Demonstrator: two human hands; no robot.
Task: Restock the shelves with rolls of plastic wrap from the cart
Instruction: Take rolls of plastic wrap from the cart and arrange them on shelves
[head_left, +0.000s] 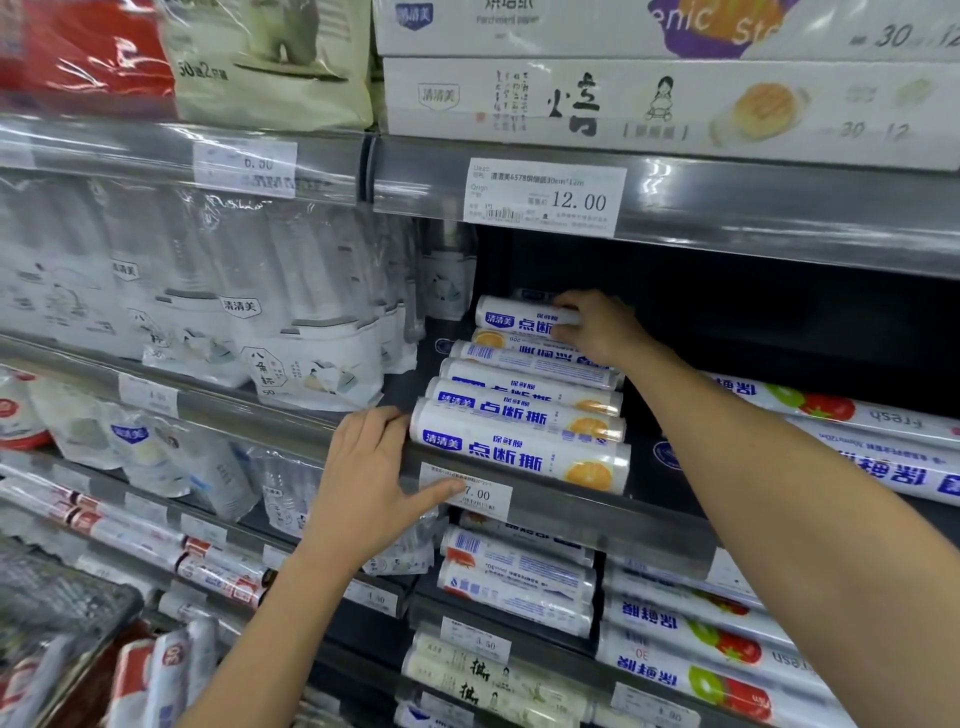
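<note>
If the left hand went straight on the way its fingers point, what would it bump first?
Probably the front plastic wrap roll. The left hand points toward that roll's left end and is already very close, though depth is hard to judge.

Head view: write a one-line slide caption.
Right hand grips the top plastic wrap roll; left hand rests on the shelf edge.

Shelf (571, 512) in front of you: row of orange rolls (519, 452) lying sideways, front to back, touching each other. Fruit rolls (831, 410) near on your right, cup bags (311, 358) on your left. Price tag (488, 496) on its rail.
</note>
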